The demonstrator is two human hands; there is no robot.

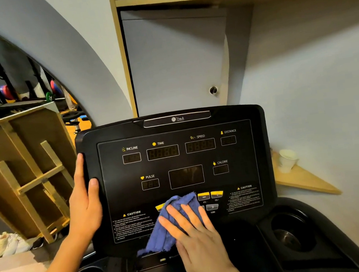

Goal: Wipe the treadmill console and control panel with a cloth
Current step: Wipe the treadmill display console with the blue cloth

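Note:
The black treadmill console (175, 164) fills the middle of the view, with unlit displays labelled INCLINE, TIME, SPEED, DISTANCE, PULSE and CALORIE. My right hand (192, 233) lies flat on a blue cloth (164, 230), pressing it against the lower middle of the control panel, over the yellow buttons (210, 195). Part of the button row is hidden under the cloth. My left hand (85, 199) grips the console's left edge, thumb on the front face.
Cup holders (290, 228) sit right and left below the console. A white paper cup (287, 158) stands on a wooden corner shelf at right. A wooden frame (34, 179) leans at left, shoes on the floor below. A cabinet door (177, 62) is behind.

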